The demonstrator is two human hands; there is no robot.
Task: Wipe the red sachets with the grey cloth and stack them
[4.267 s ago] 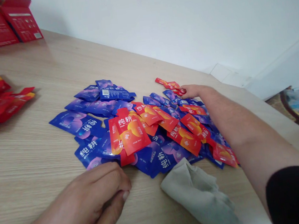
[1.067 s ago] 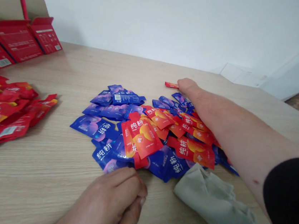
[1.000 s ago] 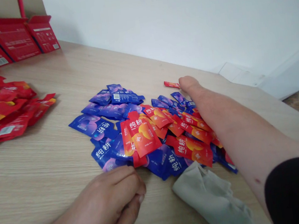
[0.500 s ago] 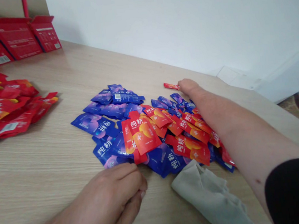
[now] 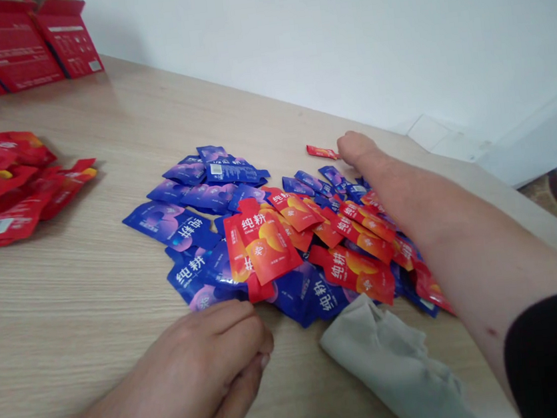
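My right hand (image 5: 356, 150) reaches out past the pile, its fingers closed on a red pouch (image 5: 321, 152) that shows edge-on at the far side; most of the fingertips are hidden. My left hand (image 5: 216, 364) rests low at the near edge of the pile, fingers curled in and nothing visible in them. Between the hands lie several blue pouches (image 5: 169, 223) with purple circles. Several red-orange pouches (image 5: 268, 245) overlap on top of them. Close to the right forearm, a folded grey-green cloth (image 5: 391, 360) lies on the table.
A heap of larger red pouches (image 5: 8, 179) lies at the left. Behind it stand open red cartons (image 5: 13, 48) with barcodes. The pale wood tabletop (image 5: 86, 284) runs back to a white wall (image 5: 290, 46). Beyond the right edge, something blue and white sits low down.
The view has tilted slightly, so the cartons and left heap sit higher and further left. My right hand still holds the red pouch, and my left hand has hardly moved.
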